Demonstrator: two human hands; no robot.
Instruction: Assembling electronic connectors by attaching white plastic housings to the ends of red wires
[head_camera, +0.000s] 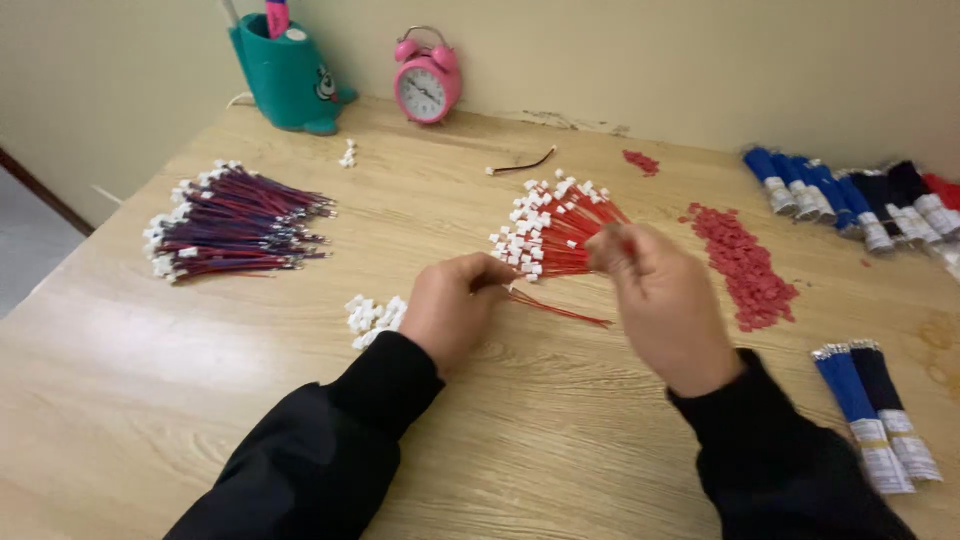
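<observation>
We work at a wooden table (560, 440), with a pile of red-and-blue wires (235, 220) far left and blue bundles (850, 195) far right. A fan of red wires with white connectors (550, 225) lies just beyond our hands, its long axis running near-right to far-left. Our right hand (665, 300), the nearer one, is closed on its gathered ends. Our left hand (450, 300) pinches a single red wire (560, 310) that runs rightward between the hands.

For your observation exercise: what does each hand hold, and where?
Right hand grips the fanned red wires at their bare ends; left hand pinches one red wire.
</observation>
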